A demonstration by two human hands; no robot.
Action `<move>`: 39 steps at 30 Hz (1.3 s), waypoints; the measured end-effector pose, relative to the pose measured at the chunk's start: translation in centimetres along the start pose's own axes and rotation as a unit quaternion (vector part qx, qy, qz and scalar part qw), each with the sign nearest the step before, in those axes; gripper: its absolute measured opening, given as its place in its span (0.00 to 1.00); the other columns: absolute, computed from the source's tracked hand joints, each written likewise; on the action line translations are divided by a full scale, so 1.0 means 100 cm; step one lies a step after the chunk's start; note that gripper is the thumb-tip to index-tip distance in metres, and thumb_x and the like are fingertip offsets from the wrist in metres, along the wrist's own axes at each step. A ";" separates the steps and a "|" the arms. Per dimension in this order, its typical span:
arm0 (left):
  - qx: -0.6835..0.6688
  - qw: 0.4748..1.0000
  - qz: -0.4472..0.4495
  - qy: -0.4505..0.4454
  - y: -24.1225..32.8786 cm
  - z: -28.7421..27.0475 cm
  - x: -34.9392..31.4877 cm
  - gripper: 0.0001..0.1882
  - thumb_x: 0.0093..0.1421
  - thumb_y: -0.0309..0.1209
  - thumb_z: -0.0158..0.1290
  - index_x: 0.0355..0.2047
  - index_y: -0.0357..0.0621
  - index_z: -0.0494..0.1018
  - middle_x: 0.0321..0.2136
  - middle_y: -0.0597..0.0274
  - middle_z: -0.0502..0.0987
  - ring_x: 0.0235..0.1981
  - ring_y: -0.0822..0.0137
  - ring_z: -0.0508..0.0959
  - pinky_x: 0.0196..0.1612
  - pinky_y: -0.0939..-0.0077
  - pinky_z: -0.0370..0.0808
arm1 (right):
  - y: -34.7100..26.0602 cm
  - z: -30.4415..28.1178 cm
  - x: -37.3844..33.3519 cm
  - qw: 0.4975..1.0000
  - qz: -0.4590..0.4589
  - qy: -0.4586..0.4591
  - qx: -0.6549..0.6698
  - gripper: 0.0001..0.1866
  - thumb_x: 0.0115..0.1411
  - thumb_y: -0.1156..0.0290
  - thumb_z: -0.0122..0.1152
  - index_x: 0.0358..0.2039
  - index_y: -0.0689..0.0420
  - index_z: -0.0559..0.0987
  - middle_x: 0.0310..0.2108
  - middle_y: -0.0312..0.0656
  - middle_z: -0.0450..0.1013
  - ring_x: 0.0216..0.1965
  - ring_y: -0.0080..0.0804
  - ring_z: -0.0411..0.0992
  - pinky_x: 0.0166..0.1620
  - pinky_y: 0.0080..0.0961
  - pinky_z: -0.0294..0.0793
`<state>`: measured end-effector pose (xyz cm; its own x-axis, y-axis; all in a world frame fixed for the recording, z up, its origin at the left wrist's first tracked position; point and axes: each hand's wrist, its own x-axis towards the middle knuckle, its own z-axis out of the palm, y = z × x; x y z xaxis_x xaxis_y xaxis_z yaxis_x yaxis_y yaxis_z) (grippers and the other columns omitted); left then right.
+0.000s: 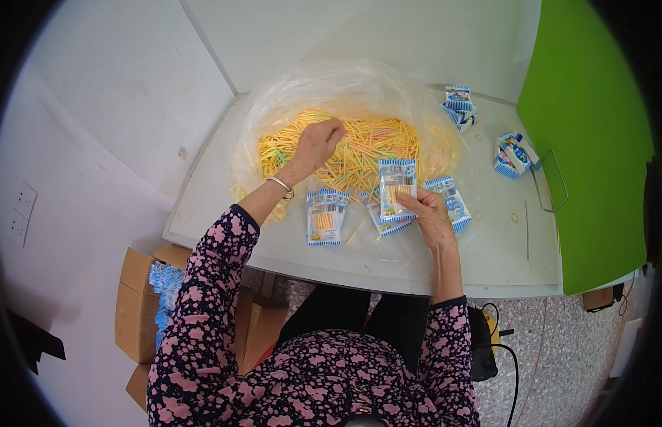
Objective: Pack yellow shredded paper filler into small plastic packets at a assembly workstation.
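Note:
A heap of thin pastel sticks (374, 146), mostly yellow with some pink and green, lies in a large clear plastic bag (324, 78) on the table. Over the heap is my left hand (317, 148), its fingers curled together; whatever they pinch is hidden. My right hand (432, 217) grips a blue-and-white packet (398, 178) by its lower right, thumb on top, with yellow sticks showing through its window. Beneath that packet, partly covered, lie more packets (450, 199). Left of them, another small stack of packets (324, 219) rests near the table's front.
Several small blue-and-white boxes (515, 155) stand at the right, beside a bent wire frame (552, 181). Rubber bands (514, 218) and a thin stick (527, 230) lie nearby. A green panel (594, 142) borders the right side. Below left, a cardboard box (137, 306) holds blue-and-white packets.

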<state>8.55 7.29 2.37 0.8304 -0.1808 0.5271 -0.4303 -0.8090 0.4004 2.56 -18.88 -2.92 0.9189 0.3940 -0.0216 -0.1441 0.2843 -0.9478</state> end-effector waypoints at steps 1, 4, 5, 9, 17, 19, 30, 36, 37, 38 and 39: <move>0.000 1.000 0.000 0.000 0.008 -0.002 0.003 0.06 0.55 0.28 0.49 0.26 0.39 0.71 0.26 0.60 0.76 0.27 0.62 0.76 0.29 0.71 0.72 | 0.000 0.000 -0.001 1.000 0.000 0.000 0.000 0.14 0.53 0.69 0.61 0.38 0.64 0.78 0.30 0.37 0.76 0.28 0.16 0.70 0.34 0.14 0.68; -0.326 0.938 -0.115 0.009 0.043 -0.009 0.011 0.08 0.60 0.30 0.47 0.29 0.38 0.70 0.26 0.62 0.75 0.24 0.70 0.77 0.26 0.80 0.73 | 0.001 0.001 0.000 1.000 0.017 -0.013 -0.018 0.14 0.53 0.69 0.60 0.38 0.63 0.78 0.29 0.37 0.76 0.28 0.16 0.70 0.33 0.14 0.68; -0.399 0.907 -0.138 -0.009 0.060 -0.012 0.010 0.08 0.61 0.31 0.46 0.30 0.38 0.69 0.25 0.63 0.75 0.24 0.74 0.76 0.27 0.83 0.73 | 0.001 0.001 -0.001 0.999 0.012 -0.025 -0.024 0.13 0.54 0.70 0.60 0.38 0.65 0.77 0.30 0.39 0.76 0.28 0.18 0.71 0.33 0.15 0.69; -0.489 0.859 -0.139 -0.066 0.081 -0.011 -0.002 0.10 0.63 0.33 0.45 0.35 0.38 0.68 0.27 0.64 0.73 0.27 0.75 0.75 0.33 0.83 0.73 | 0.002 0.003 -0.001 0.998 0.020 -0.044 -0.032 0.14 0.54 0.70 0.60 0.38 0.66 0.77 0.31 0.40 0.76 0.29 0.20 0.72 0.33 0.16 0.71; -0.424 0.894 -0.119 -0.080 0.093 -0.008 -0.017 0.09 0.61 0.31 0.46 0.30 0.37 0.70 0.23 0.66 0.73 0.27 0.78 0.74 0.31 0.83 0.72 | -0.001 0.005 -0.005 0.997 0.023 -0.067 -0.026 0.14 0.54 0.70 0.60 0.39 0.65 0.77 0.30 0.39 0.76 0.28 0.20 0.72 0.31 0.16 0.71; -0.410 0.900 -0.120 -0.087 0.094 -0.006 -0.022 0.09 0.60 0.31 0.47 0.29 0.36 0.71 0.23 0.67 0.73 0.28 0.79 0.73 0.32 0.83 0.71 | -0.001 0.004 -0.006 0.997 0.021 -0.070 -0.031 0.14 0.54 0.70 0.60 0.39 0.65 0.77 0.30 0.38 0.76 0.28 0.20 0.72 0.30 0.16 0.71; -0.246 0.921 -0.132 -0.272 0.096 -0.007 -0.025 0.15 0.59 0.36 0.49 0.33 0.33 0.72 0.21 0.69 0.71 0.24 0.79 0.66 0.28 0.82 0.64 | -0.006 0.009 -0.009 0.996 -0.011 -0.065 -0.060 0.17 0.53 0.66 0.61 0.40 0.64 0.77 0.29 0.33 0.74 0.29 0.14 0.67 0.35 0.15 0.65; -0.296 0.935 -0.070 -0.181 0.075 -0.025 -0.038 0.10 0.58 0.31 0.51 0.37 0.39 0.69 0.27 0.68 0.73 0.30 0.78 0.71 0.32 0.83 0.68 | -0.029 0.005 -0.015 0.920 -0.134 0.030 -0.366 0.19 0.51 0.64 0.62 0.41 0.63 0.75 0.36 0.38 0.74 0.36 0.26 0.69 0.40 0.22 0.67; -0.299 0.934 -0.070 -0.183 0.072 -0.031 -0.040 0.10 0.58 0.31 0.51 0.37 0.39 0.69 0.27 0.68 0.73 0.30 0.78 0.71 0.32 0.83 0.68 | -0.028 -0.005 -0.018 0.920 -0.132 0.033 -0.367 0.19 0.51 0.64 0.62 0.41 0.63 0.75 0.36 0.38 0.74 0.36 0.26 0.69 0.40 0.22 0.67; -0.311 0.918 -0.131 -0.209 0.071 -0.043 -0.042 0.10 0.56 0.30 0.52 0.36 0.39 0.68 0.29 0.66 0.74 0.34 0.75 0.72 0.36 0.80 0.69 | -0.026 -0.014 -0.020 0.841 -0.183 0.146 -0.488 0.20 0.50 0.63 0.62 0.40 0.63 0.75 0.37 0.41 0.72 0.38 0.32 0.68 0.41 0.26 0.66; -0.321 0.897 -0.191 -0.235 0.068 -0.053 -0.045 0.10 0.54 0.29 0.53 0.36 0.40 0.68 0.31 0.63 0.74 0.38 0.72 0.73 0.40 0.76 0.70 | -0.022 -0.022 -0.022 0.731 -0.228 0.254 -0.591 0.20 0.49 0.63 0.63 0.39 0.63 0.75 0.39 0.44 0.71 0.41 0.38 0.67 0.42 0.30 0.66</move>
<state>0.05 5.56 6.70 0.9537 -0.2959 -0.0545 -0.0718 -0.3998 0.9138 1.66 -22.29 -1.44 0.8338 0.0337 0.5510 0.3616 -0.7876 -0.4990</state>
